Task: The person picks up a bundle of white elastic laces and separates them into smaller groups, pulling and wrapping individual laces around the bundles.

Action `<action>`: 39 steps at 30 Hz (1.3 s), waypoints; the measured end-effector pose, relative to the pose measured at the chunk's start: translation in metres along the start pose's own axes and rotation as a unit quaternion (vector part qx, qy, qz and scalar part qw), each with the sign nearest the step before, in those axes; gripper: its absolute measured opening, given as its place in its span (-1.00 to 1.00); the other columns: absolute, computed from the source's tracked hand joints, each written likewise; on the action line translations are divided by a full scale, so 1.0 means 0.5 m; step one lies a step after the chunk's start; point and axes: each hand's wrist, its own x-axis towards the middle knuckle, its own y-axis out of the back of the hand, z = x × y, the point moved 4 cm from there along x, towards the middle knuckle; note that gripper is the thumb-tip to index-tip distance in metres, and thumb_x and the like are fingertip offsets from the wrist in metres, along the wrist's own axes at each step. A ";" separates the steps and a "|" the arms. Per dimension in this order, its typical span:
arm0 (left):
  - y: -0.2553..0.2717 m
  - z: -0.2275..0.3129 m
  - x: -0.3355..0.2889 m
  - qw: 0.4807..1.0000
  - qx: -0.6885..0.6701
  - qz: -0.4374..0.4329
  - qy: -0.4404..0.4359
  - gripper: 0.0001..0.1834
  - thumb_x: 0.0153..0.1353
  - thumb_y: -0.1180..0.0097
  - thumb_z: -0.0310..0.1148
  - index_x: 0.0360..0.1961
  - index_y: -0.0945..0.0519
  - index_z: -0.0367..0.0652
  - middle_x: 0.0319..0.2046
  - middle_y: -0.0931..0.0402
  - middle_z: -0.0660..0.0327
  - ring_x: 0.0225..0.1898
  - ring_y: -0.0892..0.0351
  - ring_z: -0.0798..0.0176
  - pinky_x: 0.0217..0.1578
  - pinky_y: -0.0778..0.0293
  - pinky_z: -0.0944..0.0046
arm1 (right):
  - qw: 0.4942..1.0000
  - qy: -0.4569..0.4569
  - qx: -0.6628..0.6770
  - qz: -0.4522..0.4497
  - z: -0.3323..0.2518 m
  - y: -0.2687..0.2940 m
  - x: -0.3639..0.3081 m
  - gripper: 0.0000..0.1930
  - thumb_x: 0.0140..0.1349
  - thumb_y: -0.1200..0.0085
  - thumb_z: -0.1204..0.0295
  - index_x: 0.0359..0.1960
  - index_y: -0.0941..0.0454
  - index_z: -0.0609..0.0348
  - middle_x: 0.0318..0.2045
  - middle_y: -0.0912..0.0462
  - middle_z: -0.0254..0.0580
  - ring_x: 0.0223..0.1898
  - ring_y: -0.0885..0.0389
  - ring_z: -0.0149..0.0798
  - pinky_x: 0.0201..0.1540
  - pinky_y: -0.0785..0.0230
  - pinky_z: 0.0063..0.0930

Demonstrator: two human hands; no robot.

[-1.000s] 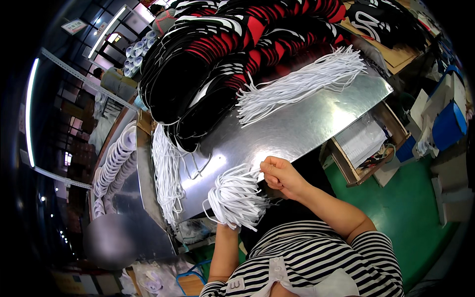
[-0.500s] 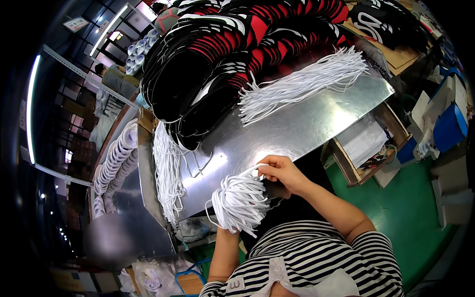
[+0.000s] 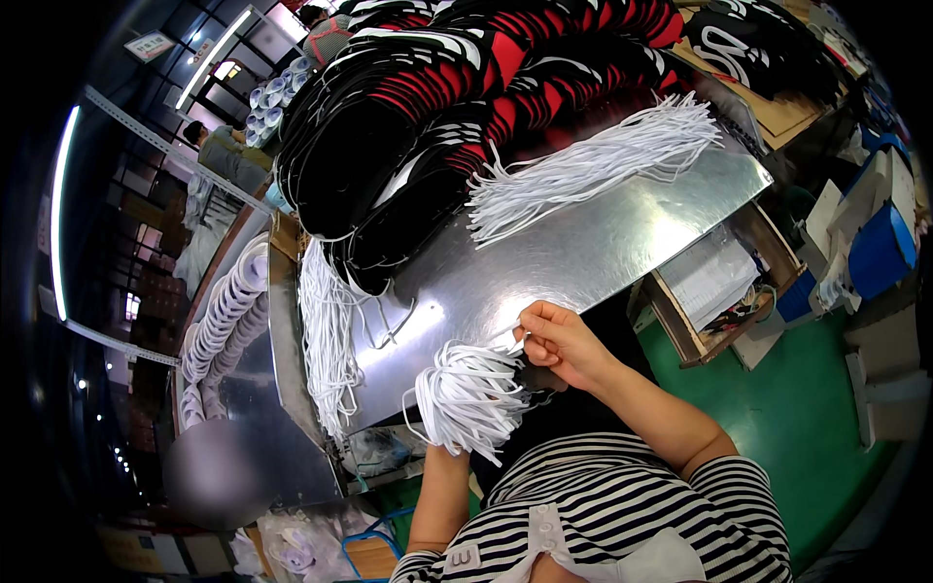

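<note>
Head view: 1 metal table (image 3: 544,277) spans the middle, its bare surface shining.
Shoe uppers: 1 large heap (image 3: 408,87), black with red and white parts, over the far side of the table; the pieces overlap too closely to count.
Striped top: 1 (image 3: 612,486), dark and white, worn by the person, whose 2 bare forearms reach toward the table.
White lace bunches: 3 in all; 1 long bunch (image 3: 593,170) lies across the table beside the heap, 1 loose bunch (image 3: 328,335) lies along its left end, and 1 gathered bunch (image 3: 465,398) is at the person's hands, by the near edge.
Wooden drawer: 1 (image 3: 692,342), pulled out at the right, with white papers (image 3: 708,277) inside.
Blue bin: 1 (image 3: 882,248), far right.
Co-workers: 2 people, 1 seated (image 3: 228,151) and 1 higher up (image 3: 328,41), at upper left.
Right hand: 1 (image 3: 564,345), thumb and fingers pinched narrow on white lace ends at the gathered bunch's upper right.
Left hand: hidden under that bunch; I cannot tell how its fingers stand.
Lace ends: (image 3: 509,337) I cannot tell how many are pinched.
</note>
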 end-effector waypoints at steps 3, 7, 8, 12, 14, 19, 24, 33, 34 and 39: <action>0.005 -0.018 -0.003 0.999 0.045 0.022 0.002 -0.71 0.30 0.04 -0.29 -0.06 -0.46 -0.25 -0.17 -0.53 0.11 -0.20 -0.54 0.17 -0.17 -0.57 0.19 | 0.998 -0.012 -0.056 -0.011 0.000 0.008 -0.003 -0.82 0.35 0.02 0.36 -0.27 -0.50 0.24 -0.61 -0.45 -0.42 -0.67 -0.20 -0.61 -0.63 0.02 -0.75; -0.004 -0.032 -0.016 1.000 0.004 0.031 -0.004 -0.66 0.32 0.09 -0.24 -0.01 -0.44 -0.25 -0.11 -0.51 0.08 -0.13 -0.54 0.13 -0.11 -0.56 0.16 | 0.995 0.012 -0.094 -0.001 -0.002 0.008 -0.005 -0.79 0.34 0.00 0.34 -0.25 -0.57 0.24 -0.72 -0.39 -0.51 -0.71 -0.15 -0.66 -0.65 0.07 -0.77; -0.003 -0.028 -0.019 0.997 -0.065 0.034 0.024 -0.65 0.33 0.09 -0.24 0.00 -0.44 -0.25 -0.09 -0.51 0.08 -0.11 -0.53 0.12 -0.10 -0.55 0.16 | 0.996 0.022 -0.086 -0.001 0.000 0.006 -0.004 -0.78 0.34 -0.01 0.34 -0.25 -0.59 0.24 -0.75 -0.37 -0.54 -0.73 -0.13 -0.67 -0.66 0.10 -0.78; -0.002 0.004 -0.015 0.979 -0.203 0.001 0.038 -0.64 0.30 0.04 -0.26 0.03 -0.42 -0.24 -0.06 -0.50 0.11 -0.07 -0.51 0.16 -0.05 -0.51 0.20 | 0.981 0.047 -0.190 -0.004 -0.013 0.019 -0.006 -0.65 0.31 -0.05 0.30 0.02 -0.47 0.26 -0.44 -0.52 -0.36 -0.53 -0.37 -0.59 -0.49 -0.19 -0.76; -0.005 0.042 -0.008 0.994 -0.106 -0.012 -0.009 -0.64 0.26 -0.02 -0.30 0.02 -0.43 -0.24 -0.08 -0.50 0.13 -0.09 -0.50 0.20 -0.06 -0.50 0.24 | 0.964 0.027 -0.262 0.037 0.030 0.050 0.010 -0.50 0.29 -0.07 0.28 0.20 -0.33 0.24 -0.19 -0.55 -0.26 -0.41 -0.45 -0.54 -0.39 -0.29 -0.75; -0.009 0.049 -0.008 0.994 -0.096 -0.040 0.043 -0.66 0.17 -0.14 -0.39 -0.03 -0.48 -0.24 -0.14 -0.52 0.18 -0.15 -0.50 0.26 -0.11 -0.50 0.30 | 0.947 -0.099 -0.296 -0.076 0.025 0.002 -0.014 -0.59 0.24 -0.12 0.35 0.10 -0.42 0.20 -0.21 -0.58 -0.32 -0.41 -0.39 -0.59 -0.40 -0.24 -0.74; 0.014 0.022 -0.002 0.997 0.076 -0.009 -0.024 -0.60 0.16 -0.16 -0.34 0.01 -0.44 -0.22 -0.12 -0.51 0.17 -0.11 -0.50 0.25 -0.05 -0.46 0.29 | 0.950 -0.069 -0.286 -0.100 0.056 0.004 -0.010 -0.70 0.25 -0.11 0.39 -0.01 -0.48 0.20 -0.40 -0.57 -0.44 -0.52 -0.32 -0.62 -0.46 -0.17 -0.76; 0.016 0.021 -0.001 1.000 0.002 -0.020 0.003 -0.62 0.19 -0.12 -0.33 0.01 -0.44 -0.21 -0.12 -0.51 0.17 -0.11 -0.50 0.24 -0.06 -0.47 0.28 | 0.994 -0.072 -0.075 -0.022 0.013 0.043 -0.003 -0.86 0.25 -0.10 0.42 -0.21 -0.51 0.18 -0.47 -0.47 -0.45 -0.54 -0.28 -0.62 -0.53 -0.11 -0.78; 0.015 0.022 -0.002 1.000 -0.001 -0.022 0.005 -0.62 0.19 -0.12 -0.33 0.01 -0.44 -0.21 -0.13 -0.51 0.17 -0.11 -0.50 0.24 -0.06 -0.47 0.28 | 0.996 -0.072 -0.052 -0.031 0.010 0.041 -0.006 -0.85 0.25 -0.09 0.43 -0.19 -0.50 0.18 -0.46 -0.48 -0.43 -0.52 -0.30 -0.60 -0.52 -0.13 -0.77; 0.014 0.020 0.005 1.000 0.009 -0.024 0.002 -0.64 0.20 -0.10 -0.33 0.01 -0.43 -0.20 -0.13 -0.51 0.17 -0.11 -0.50 0.24 -0.07 -0.47 0.28 | 0.998 -0.033 0.047 -0.036 -0.016 0.021 -0.023 -0.75 0.29 -0.03 0.45 -0.01 -0.43 0.20 -0.35 -0.52 -0.32 -0.43 -0.42 -0.56 -0.37 -0.28 -0.76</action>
